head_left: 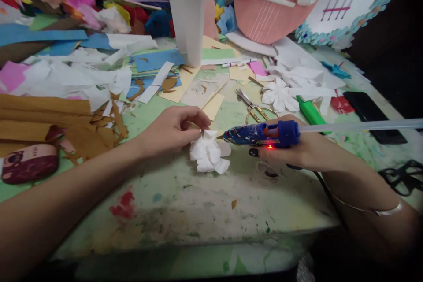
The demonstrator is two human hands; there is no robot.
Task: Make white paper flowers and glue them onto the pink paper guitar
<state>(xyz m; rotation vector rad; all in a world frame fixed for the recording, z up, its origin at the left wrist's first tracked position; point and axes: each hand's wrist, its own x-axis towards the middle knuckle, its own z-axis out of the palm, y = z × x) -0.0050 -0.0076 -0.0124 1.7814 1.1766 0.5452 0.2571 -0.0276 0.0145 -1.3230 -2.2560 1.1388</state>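
A white paper flower (pixel 209 154) with layered petals lies on the stained green table (pixel 185 211). My left hand (pixel 180 127) reaches in from the left, its fingers curled and the thumb and a fingertip at the flower's upper edge, pinching a petal there. My right hand (pixel 287 156) is wrapped round a blue glue gun (pixel 261 134), with a red light glowing on its side. The gun's nozzle points left, close to the flower's right side; I cannot tell whether it touches. A clear glue stick (pixel 360 125) sticks out of the gun's back.
Gold-handled scissors (pixel 253 105), another white paper flower (pixel 280 94), a green marker (pixel 310 112) and a black phone (pixel 375 116) lie beyond the right hand. Brown crepe paper (pixel 42 114) and a maroon case (pixel 29 164) are at left. A white paper roll (pixel 194 22) stands behind.
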